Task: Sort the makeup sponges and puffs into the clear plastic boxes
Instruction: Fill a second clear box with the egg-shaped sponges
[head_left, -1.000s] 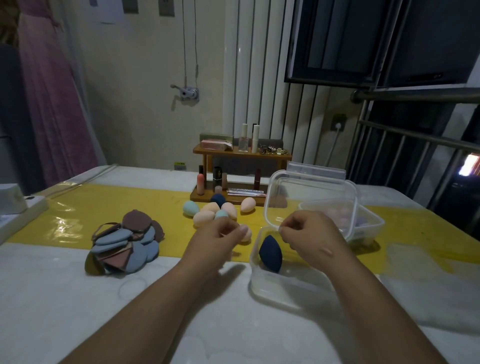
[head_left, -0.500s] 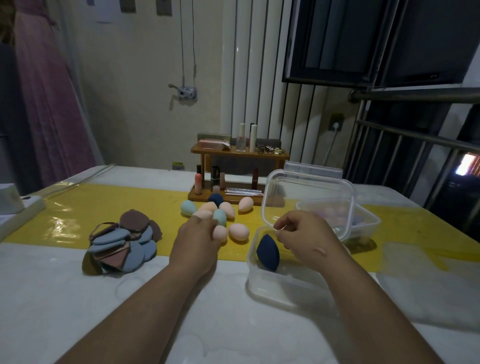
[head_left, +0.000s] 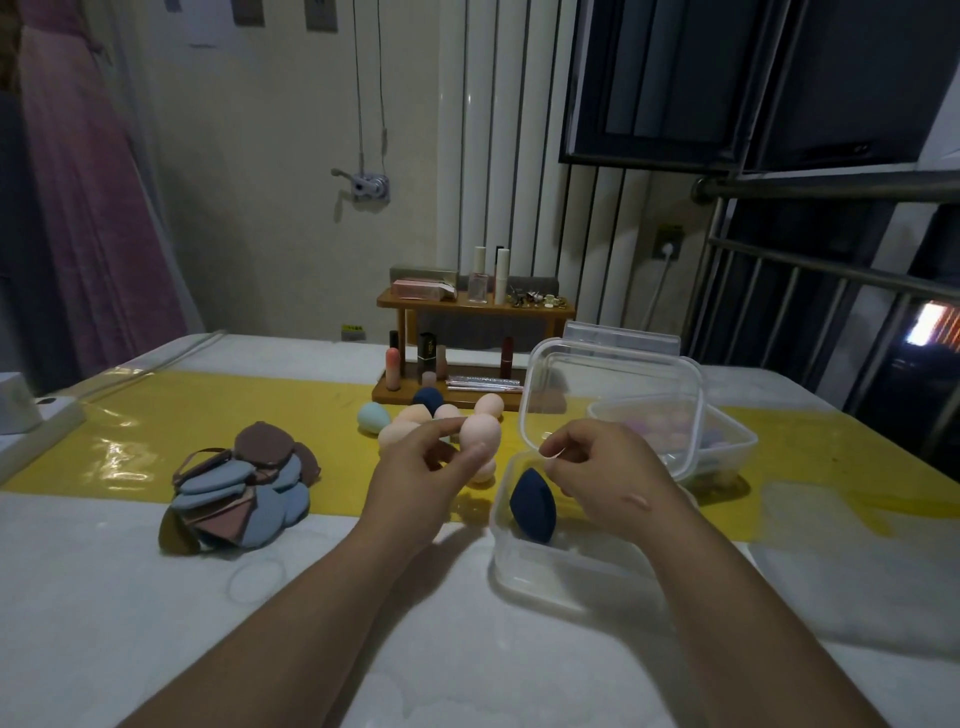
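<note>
L hand (head_left: 426, 470) has lifted pink egg sponge (head_left: 481, 434).
Thumb-finger pinch; R hand (head_left: 608, 467) curled at clear box (head_left: 540, 582) rim, hold unclear. Drop-in next, prob.

Far box (head_left: 748, 442) contents blurred behind clear lid (head_left: 613, 384)

1. No text, brand or number is legible anywhere.
2. Black tube (head_left: 427, 355) on the lower tier of the wooden rack (head_left: 475, 307): gold vertical lettering, too small to read.
3. Yellow sticker (head_left: 353, 329) low on the wall behind the table: dark marks, blurred, unreadable.
4. Pink box (head_left: 420, 289) on the rack's top tier: whether it bears any print cannot be told.
</note>
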